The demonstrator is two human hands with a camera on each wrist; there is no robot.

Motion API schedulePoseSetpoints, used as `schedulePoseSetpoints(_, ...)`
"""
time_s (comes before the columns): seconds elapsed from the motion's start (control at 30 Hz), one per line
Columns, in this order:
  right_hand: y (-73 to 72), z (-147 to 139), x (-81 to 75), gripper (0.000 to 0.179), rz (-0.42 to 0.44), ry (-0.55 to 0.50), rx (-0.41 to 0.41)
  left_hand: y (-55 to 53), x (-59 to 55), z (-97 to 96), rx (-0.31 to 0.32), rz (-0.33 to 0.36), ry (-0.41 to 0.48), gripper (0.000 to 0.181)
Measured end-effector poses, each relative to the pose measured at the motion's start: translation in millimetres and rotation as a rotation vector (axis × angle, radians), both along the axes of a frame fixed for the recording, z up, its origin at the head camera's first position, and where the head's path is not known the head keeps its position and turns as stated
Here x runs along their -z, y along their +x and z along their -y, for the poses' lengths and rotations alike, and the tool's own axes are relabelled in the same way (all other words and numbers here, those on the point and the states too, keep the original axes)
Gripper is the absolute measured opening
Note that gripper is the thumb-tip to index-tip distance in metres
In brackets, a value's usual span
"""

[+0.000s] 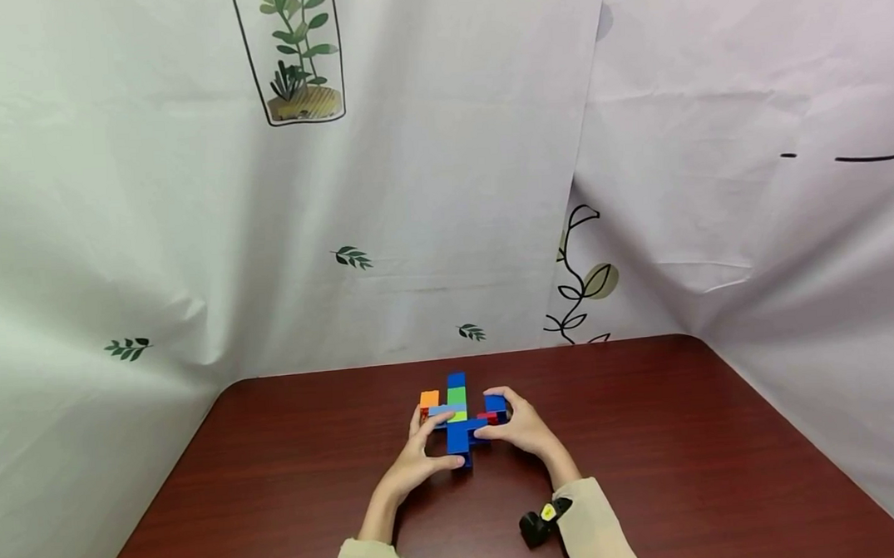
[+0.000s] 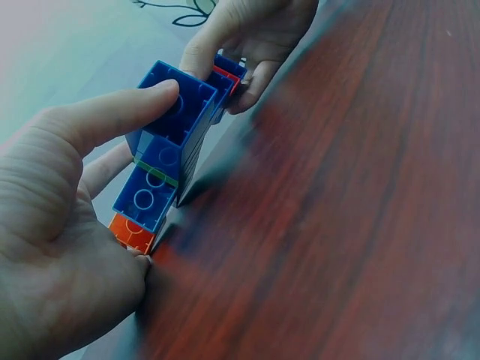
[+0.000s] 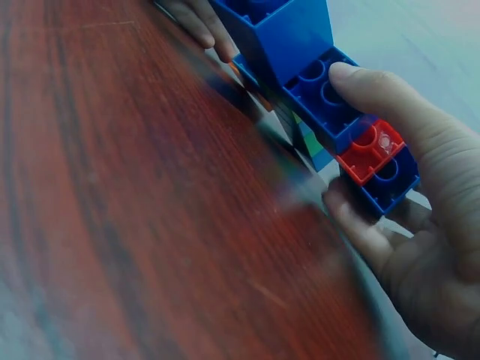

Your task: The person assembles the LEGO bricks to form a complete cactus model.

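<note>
A toy-brick model (image 1: 457,437) in a cross-like shape is held in both hands over the table. Its long bar runs from a blue end through green and lime to a larger blue brick nearest me. An orange brick (image 1: 429,399) ends the left arm; a red brick (image 3: 367,156) and a blue brick (image 3: 391,180) end the right one. My left hand (image 1: 413,463) grips it, thumb on the near blue brick (image 2: 176,101) and fingers along the left arm. With its thumb on a blue brick and fingers behind, my right hand (image 1: 527,429) grips the right arm.
The dark red-brown table (image 1: 634,454) extends around the hands. Behind it hangs a pale curtain (image 1: 443,188) printed with plants, meeting the table's far edge. A small black device (image 1: 536,526) sits at the right sleeve.
</note>
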State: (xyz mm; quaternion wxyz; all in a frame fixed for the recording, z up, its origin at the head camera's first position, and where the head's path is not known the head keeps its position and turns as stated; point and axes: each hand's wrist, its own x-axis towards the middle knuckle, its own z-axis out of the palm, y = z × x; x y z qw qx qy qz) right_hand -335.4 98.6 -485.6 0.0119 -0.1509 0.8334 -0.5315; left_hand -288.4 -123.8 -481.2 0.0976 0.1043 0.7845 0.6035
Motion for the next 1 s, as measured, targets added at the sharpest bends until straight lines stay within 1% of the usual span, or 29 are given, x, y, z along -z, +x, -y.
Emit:
schedulePoseSetpoints(0.2, 1.2, -1, -3.4, 0.071, 0.024, 0.055, 0.021, -2.4, 1.7, -0.1, -0.002, 0.004, 0.003, 0.07)
schedulePoseSetpoints(0.37, 3.6, -2, -4.5, 0.077, 0.061, 0.087, 0.021, -0.9, 2.5, -2.6, -0.009, -0.023, -0.018, 0.07)
schedulePoseSetpoints(0.5, 4.2, -2, -2.8, 0.076, 0.068, 0.108, 0.032, 0.5, 3.9, -4.8, -0.029, -0.054, -0.045, 0.071)
schedulePoseSetpoints(0.7, 3.2, -2, -1.7, 0.077, 0.035, 0.142, 0.028, 0.8, 5.0, -7.8, -0.055, -0.128, -0.114, 0.074)
schedulePoseSetpoints(0.9, 2.9, -5, -1.7, 0.082, 0.036, 0.157, 0.008, 1.1, 5.8, -10.0, -0.061, -0.131, -0.132, 0.074)
schedulePoseSetpoints(1.0, 2.1, -6, -3.1, 0.085, 0.05, 0.151, 0.001, 0.2, 5.0, -9.0, -0.051, -0.124, -0.129, 0.076)
